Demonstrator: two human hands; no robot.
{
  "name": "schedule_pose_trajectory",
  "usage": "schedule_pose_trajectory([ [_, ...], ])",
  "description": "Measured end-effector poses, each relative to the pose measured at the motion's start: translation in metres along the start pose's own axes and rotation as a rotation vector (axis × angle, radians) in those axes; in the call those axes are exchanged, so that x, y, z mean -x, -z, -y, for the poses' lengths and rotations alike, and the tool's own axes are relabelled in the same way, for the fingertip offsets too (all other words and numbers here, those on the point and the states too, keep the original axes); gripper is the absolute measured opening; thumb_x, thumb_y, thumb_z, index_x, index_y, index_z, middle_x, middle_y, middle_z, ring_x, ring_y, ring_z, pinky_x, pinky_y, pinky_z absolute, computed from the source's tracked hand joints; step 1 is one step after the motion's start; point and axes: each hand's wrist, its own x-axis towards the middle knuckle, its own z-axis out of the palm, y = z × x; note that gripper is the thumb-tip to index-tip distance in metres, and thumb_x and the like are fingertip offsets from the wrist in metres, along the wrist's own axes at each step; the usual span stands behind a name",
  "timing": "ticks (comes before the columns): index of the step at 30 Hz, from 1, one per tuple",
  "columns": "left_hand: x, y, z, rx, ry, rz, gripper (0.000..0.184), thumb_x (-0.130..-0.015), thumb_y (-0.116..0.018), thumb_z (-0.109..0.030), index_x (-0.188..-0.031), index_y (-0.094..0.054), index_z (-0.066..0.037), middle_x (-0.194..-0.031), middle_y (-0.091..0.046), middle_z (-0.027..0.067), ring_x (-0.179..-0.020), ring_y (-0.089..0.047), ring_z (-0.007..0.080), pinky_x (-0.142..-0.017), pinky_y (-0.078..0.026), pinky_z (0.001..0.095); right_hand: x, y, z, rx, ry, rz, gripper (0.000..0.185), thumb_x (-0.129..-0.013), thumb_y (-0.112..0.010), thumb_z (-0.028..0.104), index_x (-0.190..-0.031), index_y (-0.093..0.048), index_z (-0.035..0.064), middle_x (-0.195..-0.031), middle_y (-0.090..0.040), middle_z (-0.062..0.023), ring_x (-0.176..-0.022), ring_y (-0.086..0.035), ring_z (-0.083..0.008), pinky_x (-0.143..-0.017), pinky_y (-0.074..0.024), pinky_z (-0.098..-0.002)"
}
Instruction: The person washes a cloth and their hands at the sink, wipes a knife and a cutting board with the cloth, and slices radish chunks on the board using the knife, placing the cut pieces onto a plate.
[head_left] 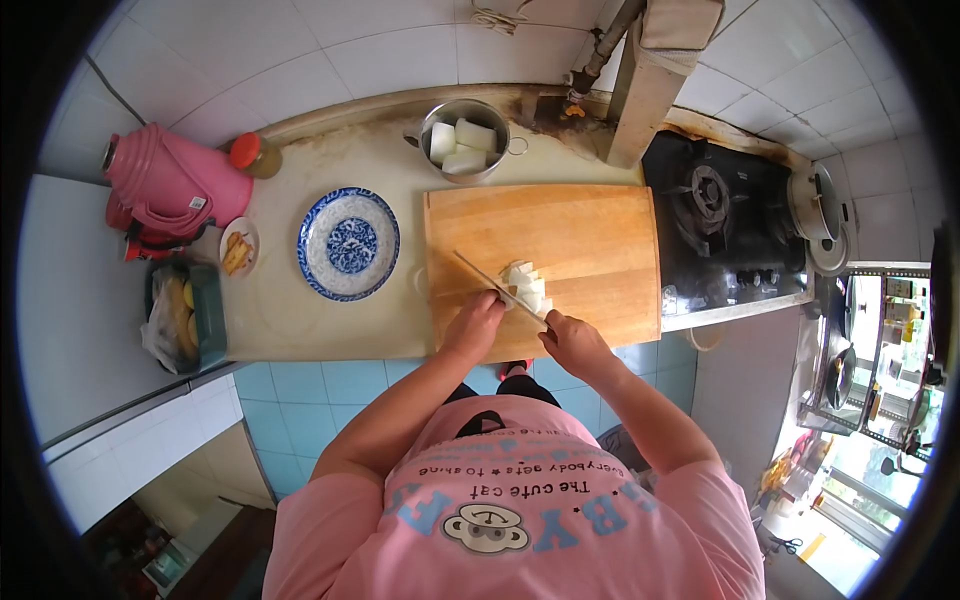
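Wooden board (585, 228) on pale counter (272, 310), tiled wall (390, 55), apparently a window (858, 525).

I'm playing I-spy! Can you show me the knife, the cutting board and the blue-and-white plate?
Knife (483, 274): head view, on its blade.
Cutting board (540, 222): head view, on bare wood.
Blue-and-white plate (351, 246): head view, on its patterned middle.

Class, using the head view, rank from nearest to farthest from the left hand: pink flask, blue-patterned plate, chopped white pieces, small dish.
1. Chopped white pieces: on the cutting board, just right of the left hand.
2. Blue-patterned plate: left, on the counter.
3. Small dish: farther left, beyond the plate.
4. Pink flask: far left, beyond the dish.
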Motion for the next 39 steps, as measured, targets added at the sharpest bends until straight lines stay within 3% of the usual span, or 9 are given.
schedule_pose_trajectory([
  [4, 0.002, -0.005, 0.001, -0.019, 0.012, 0.028, 0.019, -0.084, -0.054, -0.005, -0.1, -0.065, -0.002, -0.108, -0.059, 0.0131, -0.104, -0.059, 0.0318, -0.089, -0.052, 0.0398, 0.008, 0.018, 0.008, -0.006, -0.013, 0.047, 0.022, -0.091, -0.064, 0.019, -0.091, -0.052, 0.0008, -0.077, -0.065, -0.02, -0.074, -0.064, -0.0414, -0.067, -0.0511, -0.0496],
  [7, 0.002, -0.003, 0.001, -0.007, 0.009, 0.026, 0.016, -0.086, -0.058, -0.006, -0.099, -0.064, -0.001, -0.109, -0.06, 0.0141, -0.101, -0.061, 0.0339, -0.084, -0.053, 0.0415, 0.007, 0.021, 0.009, -0.004, -0.012, 0.065, 0.022, -0.09, -0.064, 0.018, -0.091, -0.052, 0.0007, -0.076, -0.065, -0.0195, -0.074, -0.064, -0.0414, -0.067, -0.0511, -0.0493],
  [23, 0.004, -0.002, -0.002, 0.003, 0.004, -0.019, 0.012, -0.085, -0.057, -0.007, -0.094, -0.062, -0.001, -0.107, -0.059, 0.0136, -0.1, -0.061, 0.0318, -0.084, -0.052, 0.0396, -0.01, -0.013, -0.006, -0.013, -0.049, 0.026, 0.021, -0.091, -0.063, 0.018, -0.091, -0.052, 0.0002, -0.076, -0.065, -0.0225, -0.076, -0.065, -0.0425, -0.068, -0.0516, -0.05],
  [39, 0.009, -0.008, 0.002, 0.037, 0.051, -0.029, 0.02, -0.088, -0.054, -0.008, -0.105, -0.063, -0.003, -0.108, -0.059, 0.0152, -0.103, -0.06, 0.0336, -0.088, -0.051, 0.0398, 0.0, 0.017, 0.013, 0.046, -0.035, 0.133, 0.02, -0.092, -0.061, 0.017, -0.093, -0.05, 0.0009, -0.077, -0.065, -0.0206, -0.075, -0.064, -0.042, -0.068, -0.0504, -0.0504],
])
